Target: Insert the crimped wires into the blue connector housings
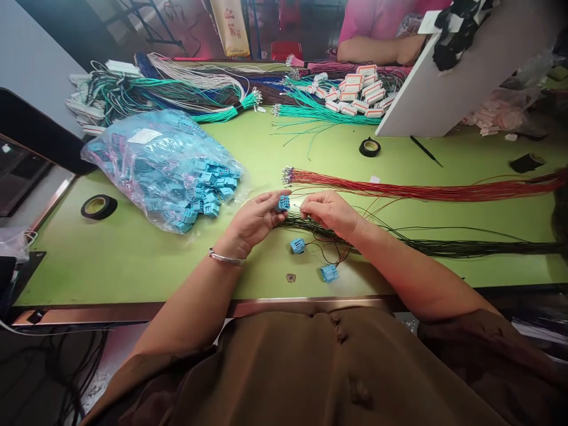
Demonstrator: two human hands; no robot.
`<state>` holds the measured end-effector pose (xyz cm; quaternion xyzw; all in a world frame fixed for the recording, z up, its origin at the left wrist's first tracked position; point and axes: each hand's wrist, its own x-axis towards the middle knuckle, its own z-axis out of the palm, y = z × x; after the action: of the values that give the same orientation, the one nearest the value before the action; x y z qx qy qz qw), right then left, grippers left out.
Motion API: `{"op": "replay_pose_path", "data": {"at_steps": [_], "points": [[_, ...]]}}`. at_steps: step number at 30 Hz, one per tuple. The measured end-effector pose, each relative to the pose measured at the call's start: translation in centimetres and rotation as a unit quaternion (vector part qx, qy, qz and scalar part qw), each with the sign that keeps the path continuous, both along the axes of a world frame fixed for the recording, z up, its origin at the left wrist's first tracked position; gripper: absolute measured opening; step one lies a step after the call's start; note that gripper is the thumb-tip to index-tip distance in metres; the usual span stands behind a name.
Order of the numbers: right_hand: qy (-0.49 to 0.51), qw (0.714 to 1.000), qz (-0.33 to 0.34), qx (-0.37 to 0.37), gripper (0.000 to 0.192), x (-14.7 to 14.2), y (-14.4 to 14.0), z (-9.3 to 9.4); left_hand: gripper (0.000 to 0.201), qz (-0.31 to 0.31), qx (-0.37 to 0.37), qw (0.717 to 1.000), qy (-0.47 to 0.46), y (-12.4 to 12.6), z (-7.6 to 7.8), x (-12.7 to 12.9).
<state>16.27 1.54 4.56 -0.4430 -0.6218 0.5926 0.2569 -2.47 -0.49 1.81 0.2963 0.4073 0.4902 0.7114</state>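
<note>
Between the thumb and fingers of my left hand (257,220) is a small blue connector housing (284,203), its rows of holes turned to the right. Just right of it, my right hand (331,213) is closed in a pinch on a thin wire, mostly hidden by the fingers. Below the hands lie two more blue connectors, one nearer (329,273) and one farther (297,246), with thin dark and reddish wires attached. A bundle of black wires (437,247) passes under my right hand and forearm. Beyond the hands stretches a bundle of red wires (377,184) with metal terminals at its left end.
A clear bag of blue connectors (164,160) lies open on the left, beside a black tape roll (99,206). Another tape roll (370,147) sits farther back. Green wire bundles (177,97) and white connectors (361,92) line the rear, near a white panel (426,89). Opposite is a person's arm (377,49).
</note>
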Motion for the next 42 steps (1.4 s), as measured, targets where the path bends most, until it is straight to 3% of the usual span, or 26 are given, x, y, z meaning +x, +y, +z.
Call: {"op": "replay_pose_path", "data": {"at_steps": [10, 16, 27, 32, 36, 40, 42], "points": [[-0.002, 0.998, 0.016, -0.056, 0.018, -0.2, -0.1, -0.1, 0.036, -0.011, -0.008, 1.000, -0.025, -0.2, -0.1, 0.3], [-0.008, 1.000, 0.012, -0.019, 0.021, 0.0, -0.1, -0.1, 0.040, -0.019, 0.007, 1.000, -0.005, -0.2, -0.1, 0.5], [-0.026, 0.998, 0.056, 0.013, 0.019, 0.2, 0.0, 0.2, 0.056, -0.058, -0.035, 0.997, 0.048, -0.5, 0.5, 0.3], [-0.113, 0.990, 0.076, 0.036, 0.023, 0.3, 0.2, 0.5, 0.049, -0.071, 0.007, 0.994, 0.088, -0.8, 0.3, 0.5], [-0.067, 0.992, 0.103, 0.037, 0.026, 0.4, 0.2, 0.2, 0.043, -0.074, 0.026, 0.993, 0.087, -0.9, 0.4, 0.4], [-0.048, 0.998, 0.028, 0.015, 0.022, 0.1, -0.2, -0.4, 0.038, -0.045, 0.008, 0.997, 0.054, -0.6, 0.1, 0.4], [-0.047, 0.997, -0.030, 0.061, 0.015, 0.0, -0.3, -0.8, 0.037, -0.013, 0.005, 0.999, 0.033, -0.5, -0.2, 0.4]]}}
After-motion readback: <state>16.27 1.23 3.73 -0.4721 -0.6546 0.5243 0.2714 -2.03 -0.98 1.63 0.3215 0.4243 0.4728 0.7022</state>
